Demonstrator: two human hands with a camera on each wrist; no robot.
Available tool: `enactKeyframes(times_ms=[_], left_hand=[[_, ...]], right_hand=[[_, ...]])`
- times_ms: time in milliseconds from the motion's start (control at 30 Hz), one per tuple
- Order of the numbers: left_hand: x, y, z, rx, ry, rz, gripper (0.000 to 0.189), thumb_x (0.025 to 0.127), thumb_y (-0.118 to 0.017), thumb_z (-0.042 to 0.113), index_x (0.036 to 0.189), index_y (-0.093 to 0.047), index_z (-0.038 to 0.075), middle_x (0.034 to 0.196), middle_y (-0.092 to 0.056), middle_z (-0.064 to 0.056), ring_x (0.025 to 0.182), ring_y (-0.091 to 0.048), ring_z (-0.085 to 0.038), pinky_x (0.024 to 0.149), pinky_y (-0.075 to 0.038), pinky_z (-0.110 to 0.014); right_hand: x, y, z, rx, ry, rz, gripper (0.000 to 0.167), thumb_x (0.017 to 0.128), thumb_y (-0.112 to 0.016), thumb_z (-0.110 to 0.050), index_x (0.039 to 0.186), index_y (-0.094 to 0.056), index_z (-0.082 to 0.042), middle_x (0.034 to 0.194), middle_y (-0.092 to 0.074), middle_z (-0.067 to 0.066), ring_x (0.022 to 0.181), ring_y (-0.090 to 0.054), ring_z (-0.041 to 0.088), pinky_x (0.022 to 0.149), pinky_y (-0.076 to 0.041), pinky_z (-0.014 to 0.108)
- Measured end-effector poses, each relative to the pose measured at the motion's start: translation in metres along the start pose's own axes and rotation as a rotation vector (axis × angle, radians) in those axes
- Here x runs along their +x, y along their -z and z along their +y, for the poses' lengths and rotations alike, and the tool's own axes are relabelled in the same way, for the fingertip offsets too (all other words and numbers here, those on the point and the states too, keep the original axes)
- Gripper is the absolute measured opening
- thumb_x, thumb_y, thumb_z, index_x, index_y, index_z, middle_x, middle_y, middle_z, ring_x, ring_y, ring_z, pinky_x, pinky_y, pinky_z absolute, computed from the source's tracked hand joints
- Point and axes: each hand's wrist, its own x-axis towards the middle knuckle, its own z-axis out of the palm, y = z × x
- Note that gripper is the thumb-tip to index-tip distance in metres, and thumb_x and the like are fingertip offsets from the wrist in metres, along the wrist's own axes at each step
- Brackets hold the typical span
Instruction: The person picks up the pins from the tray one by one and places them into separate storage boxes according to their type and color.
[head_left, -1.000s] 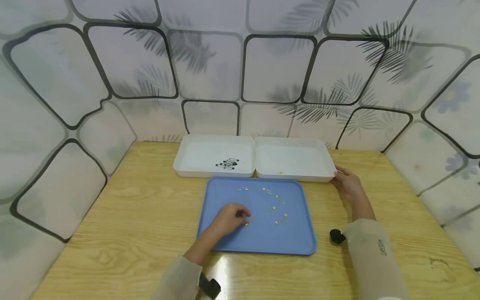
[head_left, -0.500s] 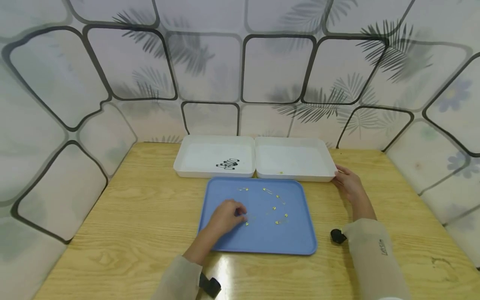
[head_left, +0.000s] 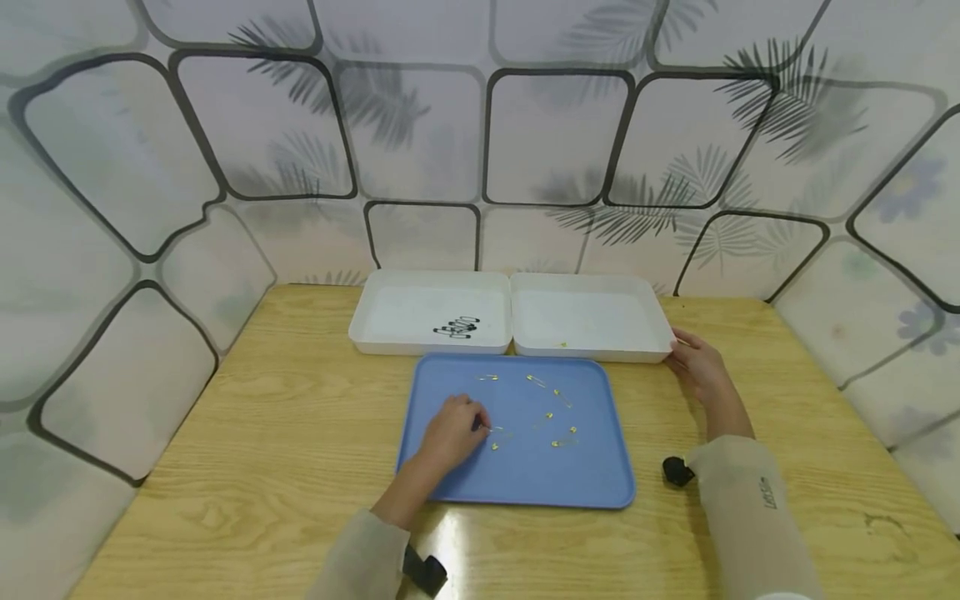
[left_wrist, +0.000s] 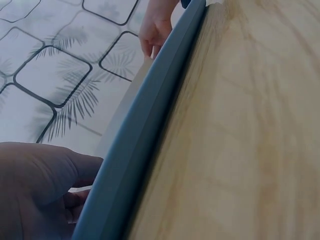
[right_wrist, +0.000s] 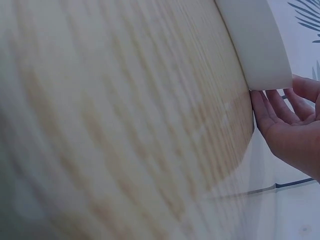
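Note:
My left hand (head_left: 453, 431) is low over the left half of the blue tray (head_left: 525, 487), with a thin safety pin (head_left: 495, 428) pinched at its fingertips. Several gold safety pins lie spread over this tray, including one (head_left: 494, 447) just below the fingers and another (head_left: 536, 381) near the far rim. At the right-hand white tray (head_left: 585, 308), my right hand (head_left: 697, 367) holds the near right corner. The right wrist view has the thumb at the rim and the fingers against the side of the white tray (right_wrist: 260, 45). In the left wrist view, the blue tray's rim (left_wrist: 135, 130) hides the left fingertips.
Another white tray (head_left: 405, 308) stands beside the first, behind the blue tray, with a small heap of black safety pins (head_left: 457, 327) in it. One gold pin (head_left: 562, 344) lies in the right-hand white tray. Patterned cloth (head_left: 555, 142) rises behind the wooden table (head_left: 262, 433).
My left hand has drawn slightly back to the left and up, and a pin now shows at its fingertips. The right hand stays at the white tray's corner.

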Motion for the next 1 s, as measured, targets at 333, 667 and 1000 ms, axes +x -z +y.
enactKeyframes(times_ms=[333,667,1000], left_hand=[[-0.0002,-0.0018,-0.0004,-0.034,-0.007,0.011,0.012,0.074,-0.075,0.011,0.08,-0.064,0.012,0.075,-0.052,0.005,0.077,-0.05,-0.017,0.064,-0.043,-0.03],[0.0013,-0.0001,0.0023,-0.003,0.057,0.004,0.011,0.074,-0.075,0.013,0.073,-0.065,0.016,0.078,-0.052,0.004,0.081,-0.049,-0.019,0.064,-0.045,-0.032],[0.0034,-0.0003,-0.0026,-0.096,0.061,-0.011,0.011,0.074,-0.074,0.012,0.074,-0.063,0.013,0.075,-0.051,0.003,0.076,-0.048,-0.017,0.065,-0.042,-0.03]], right_hand=[[-0.0002,0.0023,0.0016,0.013,-0.008,0.0,0.058,0.097,-0.043,-0.006,0.146,-0.014,-0.004,0.145,-0.025,0.013,0.104,-0.053,0.008,0.1,-0.031,0.027],[0.0003,0.0016,-0.0004,0.008,0.016,-0.011,0.056,0.097,-0.043,-0.006,0.146,-0.015,-0.003,0.144,-0.027,0.013,0.103,-0.053,0.008,0.101,-0.03,0.029],[0.0003,0.0008,-0.0006,0.014,0.003,-0.003,0.057,0.097,-0.043,-0.005,0.146,-0.014,-0.003,0.136,-0.037,0.012,0.105,-0.052,0.01,0.102,-0.028,0.03]])
